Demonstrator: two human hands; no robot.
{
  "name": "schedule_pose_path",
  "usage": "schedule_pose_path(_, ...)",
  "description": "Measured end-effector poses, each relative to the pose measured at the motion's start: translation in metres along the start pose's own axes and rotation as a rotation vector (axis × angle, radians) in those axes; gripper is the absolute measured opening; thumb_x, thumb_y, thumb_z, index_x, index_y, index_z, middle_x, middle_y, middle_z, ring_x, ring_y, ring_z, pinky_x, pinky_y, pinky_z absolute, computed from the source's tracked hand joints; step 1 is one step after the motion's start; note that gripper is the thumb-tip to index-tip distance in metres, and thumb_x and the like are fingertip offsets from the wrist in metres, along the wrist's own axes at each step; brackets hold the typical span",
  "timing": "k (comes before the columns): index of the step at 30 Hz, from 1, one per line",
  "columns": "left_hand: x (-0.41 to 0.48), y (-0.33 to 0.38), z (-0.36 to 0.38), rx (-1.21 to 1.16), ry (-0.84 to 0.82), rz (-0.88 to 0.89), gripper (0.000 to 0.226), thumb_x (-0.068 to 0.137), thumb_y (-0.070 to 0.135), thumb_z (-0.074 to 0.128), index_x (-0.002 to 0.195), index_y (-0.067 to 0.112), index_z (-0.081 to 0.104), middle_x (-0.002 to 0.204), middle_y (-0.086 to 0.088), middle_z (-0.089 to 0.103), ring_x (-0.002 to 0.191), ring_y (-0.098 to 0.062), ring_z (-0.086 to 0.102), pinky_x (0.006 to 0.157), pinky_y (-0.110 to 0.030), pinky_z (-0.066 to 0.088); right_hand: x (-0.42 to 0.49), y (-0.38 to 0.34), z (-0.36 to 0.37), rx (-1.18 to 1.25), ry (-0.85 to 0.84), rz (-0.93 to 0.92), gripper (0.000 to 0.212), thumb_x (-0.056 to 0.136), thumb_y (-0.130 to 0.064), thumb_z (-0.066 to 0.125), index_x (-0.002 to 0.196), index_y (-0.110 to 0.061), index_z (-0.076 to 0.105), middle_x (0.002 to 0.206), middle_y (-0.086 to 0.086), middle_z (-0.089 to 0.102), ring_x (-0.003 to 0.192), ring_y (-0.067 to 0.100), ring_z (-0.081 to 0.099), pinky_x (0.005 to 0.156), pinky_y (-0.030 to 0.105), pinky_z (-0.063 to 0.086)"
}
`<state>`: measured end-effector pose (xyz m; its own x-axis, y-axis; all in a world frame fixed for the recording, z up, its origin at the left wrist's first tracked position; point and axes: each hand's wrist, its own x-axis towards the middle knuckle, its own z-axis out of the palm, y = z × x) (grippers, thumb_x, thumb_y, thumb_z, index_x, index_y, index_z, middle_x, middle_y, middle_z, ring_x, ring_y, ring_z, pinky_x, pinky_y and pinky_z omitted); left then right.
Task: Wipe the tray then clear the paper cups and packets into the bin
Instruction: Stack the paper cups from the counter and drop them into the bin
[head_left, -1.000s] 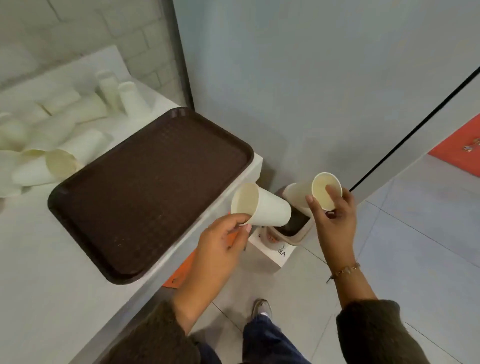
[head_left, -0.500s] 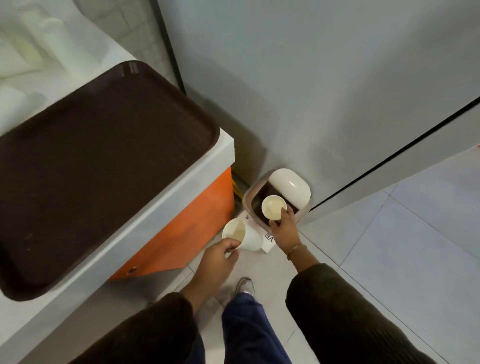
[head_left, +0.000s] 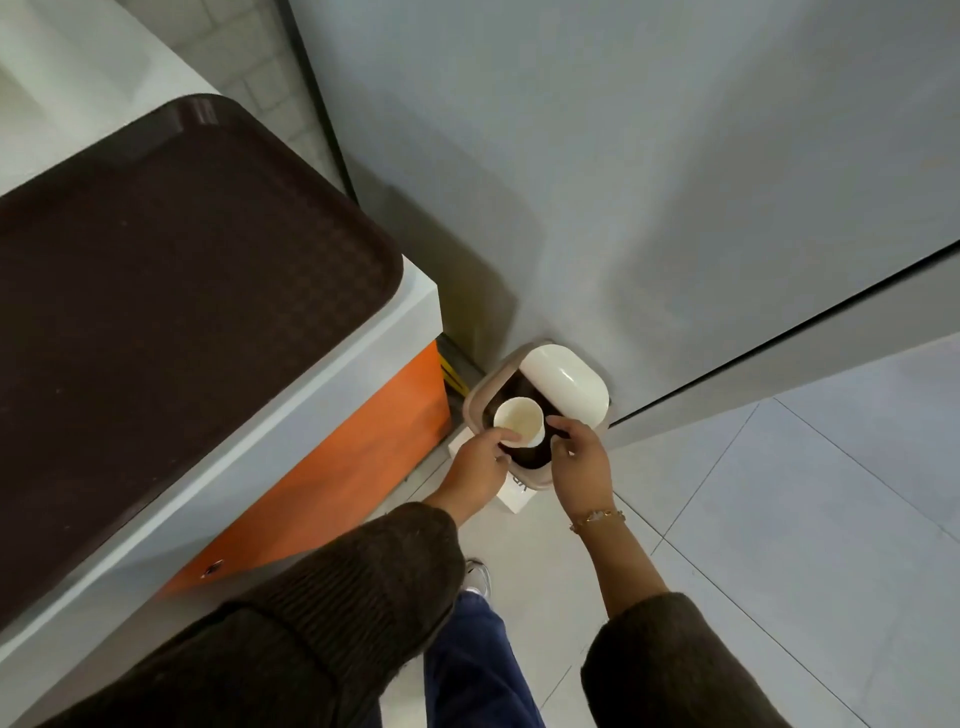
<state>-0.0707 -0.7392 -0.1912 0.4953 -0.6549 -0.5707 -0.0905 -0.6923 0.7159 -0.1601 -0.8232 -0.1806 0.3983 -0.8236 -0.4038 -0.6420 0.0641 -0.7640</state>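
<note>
A small beige bin (head_left: 479, 401) stands on the floor by the wall, its white lid (head_left: 566, 380) tipped up. My left hand (head_left: 475, 467) pinches the rim of a white paper cup (head_left: 519, 417) and holds it mouth-up over the bin's dark opening. Just to the right of that cup, my right hand (head_left: 579, 462) hovers over the bin's near edge with relaxed fingers and nothing in it. The dark brown tray (head_left: 182, 286) lies bare on the white counter (head_left: 358, 364) at the left.
The counter has an orange front panel (head_left: 363, 452) close to the left of the bin. A grey wall (head_left: 623, 182) rises right behind the bin. Pale floor tiles (head_left: 779, 519) spread to the right, and my leg and shoe are below the hands.
My right hand has let go of its cup, which is gone from view. My left hand has carried its cup from beside the bin to over the opening.
</note>
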Motion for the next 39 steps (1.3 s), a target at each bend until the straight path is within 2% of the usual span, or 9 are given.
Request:
schedule_pose_path(4,-0.003,0.007,-0.001,-0.128,0.023,0.019,0.031,0.092,0.001,0.049,0.119,0.01,0.059,0.125,-0.005,0.06,0.12,-0.019,0.053,0.102,-0.025,0.042,-0.007,-0.008,-0.01,0.014,0.011,-0.036,0.026,0.093,-0.004,0.046,0.11,-0.012,0.064,0.115,0.006,0.064,0.1,0.016,0.055,0.088,0.023,0.043)
schedule_pose_path(7,-0.023,0.021,-0.02,-0.216,0.114,0.088,0.024,0.092,0.004,0.05,0.109,0.012,0.065,0.111,0.001,0.064,0.104,-0.005,0.058,0.087,-0.004,0.042,-0.016,-0.032,-0.017,0.04,0.005,-0.104,0.022,0.094,-0.01,0.048,0.106,-0.015,0.066,0.104,0.0,0.066,0.093,0.013,0.057,0.081,0.015,0.041)
schedule_pose_path(10,-0.051,0.042,-0.05,-0.298,0.189,0.204,0.02,0.092,0.007,0.051,0.101,0.018,0.066,0.101,0.005,0.067,0.091,0.008,0.059,0.078,0.0,0.041,-0.031,-0.068,-0.019,0.12,-0.02,-0.177,0.023,0.094,-0.007,0.046,0.1,-0.019,0.064,0.095,-0.006,0.065,0.092,0.017,0.064,0.076,0.009,0.043)
schedule_pose_path(15,-0.106,0.072,-0.108,-0.423,0.284,0.278,0.022,0.092,0.007,0.051,0.095,0.021,0.068,0.093,0.013,0.067,0.087,0.004,0.063,0.081,-0.008,0.045,-0.074,-0.141,-0.015,0.249,-0.093,-0.366,0.024,0.093,-0.006,0.046,0.095,-0.023,0.063,0.084,-0.005,0.067,0.075,0.0,0.063,0.07,0.013,0.05)
schedule_pose_path(18,-0.144,0.082,-0.149,-0.438,0.321,0.336,0.025,0.091,0.003,0.052,0.088,0.024,0.065,0.088,0.013,0.067,0.077,0.009,0.062,0.076,-0.006,0.043,-0.098,-0.179,-0.005,0.25,-0.143,-0.479,0.023,0.092,-0.014,0.048,0.093,-0.03,0.064,0.084,-0.005,0.07,0.079,0.007,0.065,0.074,0.023,0.051)
schedule_pose_path(21,-0.185,0.074,-0.192,-0.411,0.392,0.362,0.025,0.091,0.007,0.054,0.089,0.029,0.065,0.091,0.01,0.068,0.086,0.002,0.063,0.079,-0.011,0.047,-0.123,-0.212,0.013,0.234,-0.192,-0.577,0.024,0.09,-0.018,0.049,0.09,-0.038,0.063,0.084,-0.007,0.07,0.084,0.012,0.066,0.079,0.028,0.051)
schedule_pose_path(26,-0.264,0.021,-0.272,-0.339,0.626,0.33,0.023,0.091,0.012,0.054,0.096,0.03,0.065,0.096,0.014,0.068,0.092,0.006,0.062,0.08,-0.005,0.044,-0.19,-0.269,0.074,0.172,-0.412,-0.74,0.028,0.094,-0.011,0.049,0.092,-0.036,0.061,0.086,-0.006,0.068,0.074,0.006,0.065,0.074,0.019,0.051)
schedule_pose_path(30,-0.329,-0.054,-0.335,-0.382,0.79,0.226,0.026,0.092,0.014,0.052,0.089,0.037,0.062,0.095,0.014,0.067,0.093,-0.002,0.064,0.083,-0.009,0.044,-0.258,-0.304,0.154,0.136,-0.605,-0.815,0.028,0.093,-0.008,0.05,0.092,-0.034,0.062,0.084,-0.006,0.068,0.072,0.007,0.065,0.07,0.014,0.049)
schedule_pose_path(39,-0.432,-0.205,-0.446,-0.531,1.012,0.072,0.019,0.091,0.014,0.053,0.094,0.028,0.066,0.097,0.007,0.068,0.088,-0.009,0.066,0.077,-0.017,0.046,-0.37,-0.338,0.319,0.042,-0.8,-0.789,0.027,0.093,-0.006,0.045,0.095,-0.027,0.061,0.083,-0.008,0.067,0.065,0.0,0.061,0.058,0.009,0.044)
